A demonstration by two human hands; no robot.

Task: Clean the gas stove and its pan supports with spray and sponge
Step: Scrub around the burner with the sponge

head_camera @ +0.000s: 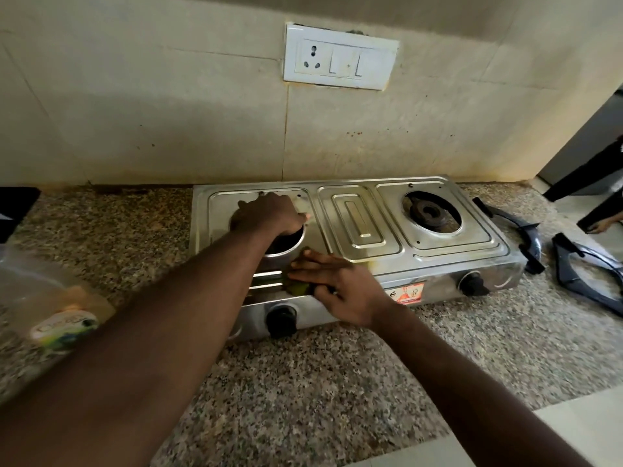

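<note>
The speckled granite counter (pixel 303 382) runs under my arms. My right hand (pixel 340 288) lies flat with its fingers straight and close together, pressing a green sponge (pixel 298 287) on the front left rim of the steel stove (pixel 357 224), which sits near the counter's back edge. My left hand (pixel 269 214) covers the left burner hole; I cannot tell how its fingers lie. Two black pan supports (pixel 586 274) lie at the counter's right end. Behind, the stained tile wall (pixel 168 112) carries a white socket plate (pixel 340 57).

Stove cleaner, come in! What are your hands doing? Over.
Right hand flat, pressing green sponge on stove front edge. Left hand over left burner, grip unclear. Pan supports off, lying right of stove. Nothing blocking.
</note>
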